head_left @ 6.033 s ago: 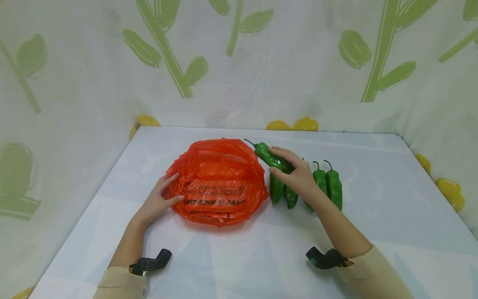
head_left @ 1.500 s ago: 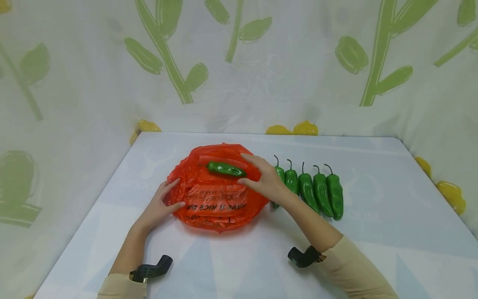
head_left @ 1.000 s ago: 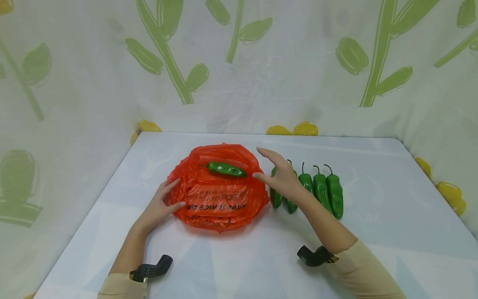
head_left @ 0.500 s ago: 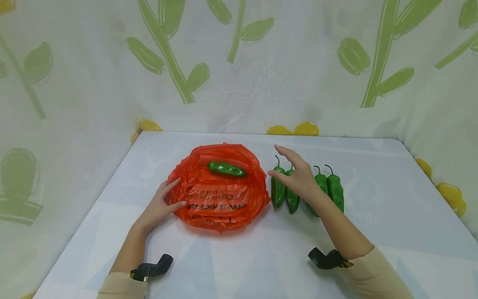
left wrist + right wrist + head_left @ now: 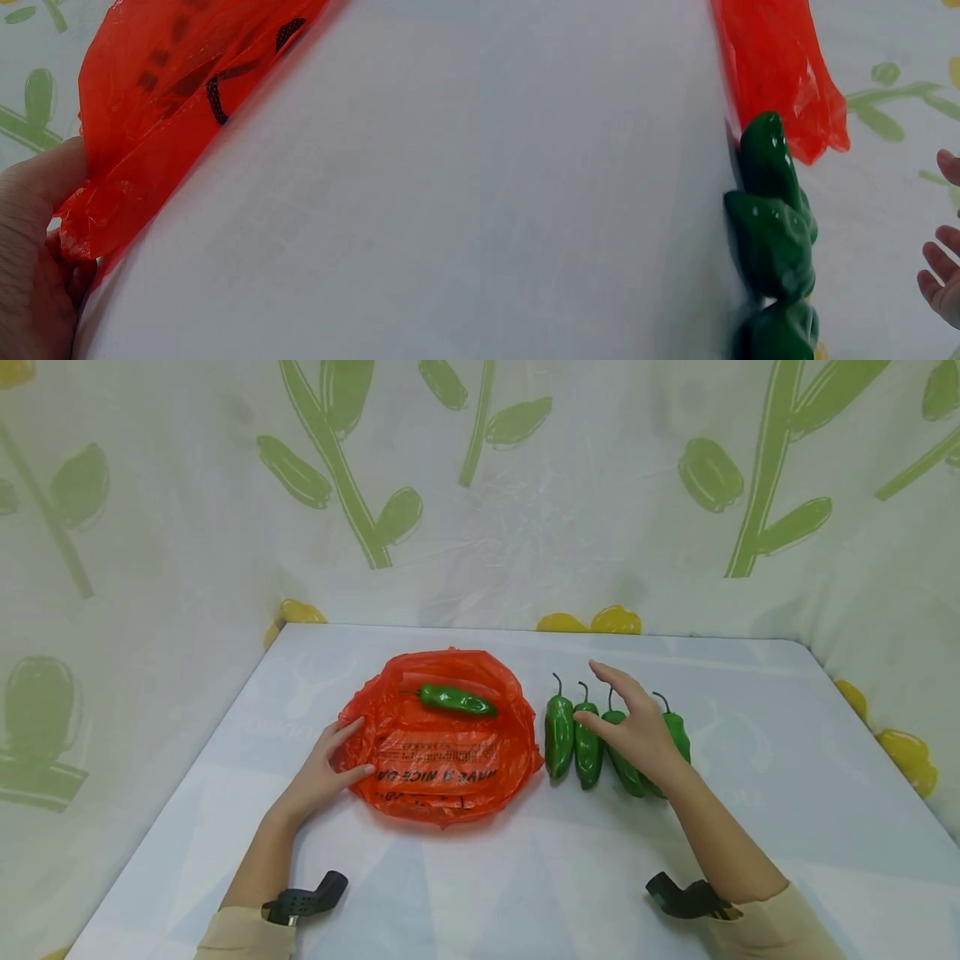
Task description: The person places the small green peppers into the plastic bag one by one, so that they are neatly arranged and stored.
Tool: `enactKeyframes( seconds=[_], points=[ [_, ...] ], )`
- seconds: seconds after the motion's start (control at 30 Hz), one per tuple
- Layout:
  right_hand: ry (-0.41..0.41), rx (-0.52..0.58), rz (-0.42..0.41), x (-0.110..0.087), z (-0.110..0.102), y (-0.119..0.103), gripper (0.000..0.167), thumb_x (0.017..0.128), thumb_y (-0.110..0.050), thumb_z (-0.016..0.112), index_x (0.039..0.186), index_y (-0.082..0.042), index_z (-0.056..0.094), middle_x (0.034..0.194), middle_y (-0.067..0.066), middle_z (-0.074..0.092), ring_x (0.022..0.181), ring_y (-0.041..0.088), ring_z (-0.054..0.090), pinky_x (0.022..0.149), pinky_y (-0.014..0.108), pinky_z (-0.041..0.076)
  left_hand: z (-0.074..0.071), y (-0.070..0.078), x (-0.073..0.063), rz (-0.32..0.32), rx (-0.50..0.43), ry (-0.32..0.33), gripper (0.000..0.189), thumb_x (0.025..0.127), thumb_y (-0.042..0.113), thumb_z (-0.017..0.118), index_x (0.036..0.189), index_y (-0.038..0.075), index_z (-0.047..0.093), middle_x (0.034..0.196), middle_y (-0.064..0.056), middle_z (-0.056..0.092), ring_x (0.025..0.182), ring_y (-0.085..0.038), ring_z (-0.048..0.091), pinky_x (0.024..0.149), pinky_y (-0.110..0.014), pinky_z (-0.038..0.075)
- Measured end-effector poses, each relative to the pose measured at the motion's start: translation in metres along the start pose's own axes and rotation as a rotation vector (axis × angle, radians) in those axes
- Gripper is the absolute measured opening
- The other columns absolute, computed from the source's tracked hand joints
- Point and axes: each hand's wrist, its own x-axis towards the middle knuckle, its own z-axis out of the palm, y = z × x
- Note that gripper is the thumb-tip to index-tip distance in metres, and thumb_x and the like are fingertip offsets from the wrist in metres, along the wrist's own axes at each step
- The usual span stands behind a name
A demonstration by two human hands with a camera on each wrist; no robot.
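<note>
My left hand (image 5: 322, 768) holds the left side of a red plastic bag (image 5: 435, 789), whose mouth is spread wide. In the left wrist view the bag's crumpled edge (image 5: 112, 210) lies between the thumb (image 5: 56, 176) and the fingers. One green chili pepper (image 5: 456, 700) lies inside the bag. My right hand (image 5: 641, 731), thumb and fingers spread apart with nothing between them, hovers over a row of several green peppers (image 5: 558, 739) right of the bag. It partly hides those on the right. In the right wrist view the pepper tips (image 5: 772, 240) show, with the right fingers (image 5: 949, 270) apart from them.
All this lies on a pale table (image 5: 465, 893). A white curtain-like backdrop (image 5: 585, 502) printed with green leaves rises behind and beside it. A black wrist camera (image 5: 307, 897) sits on the left wrist, another (image 5: 686, 897) on the right.
My right hand carried a pepper over the bag and let it go inside. Since then it has moved back right over the row. The left hand has stayed at the bag.
</note>
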Motion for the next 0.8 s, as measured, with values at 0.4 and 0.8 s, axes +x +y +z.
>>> enactKeyframes(
  seconds=[0.4,0.8],
  points=[
    [0.028,-0.036,0.083,-0.017,-0.024,0.012,0.069,0.079,-0.011,0.076,0.139,-0.005,0.044,0.139,0.016,0.047,0.127,0.035,0.043,0.101,0.054,0.037,0.0,0.0,-0.001,-0.012,0.004,0.001,0.079,0.083,0.034,0.07,0.149,0.021,0.028,0.153,-0.018,0.015,0.14,-0.042,0.013,0.103,-0.068,0.025],
    [0.065,-0.029,0.195,-0.036,-0.045,0.021,0.07,0.081,-0.012,0.074,0.143,-0.014,0.041,0.139,0.016,0.048,0.128,0.022,0.044,0.108,0.044,0.033,0.0,0.0,-0.001,-0.014,0.008,0.004,0.079,0.083,0.035,0.069,0.149,0.019,0.028,0.153,-0.018,0.014,0.14,-0.042,0.012,0.103,-0.068,0.025]
  ],
)
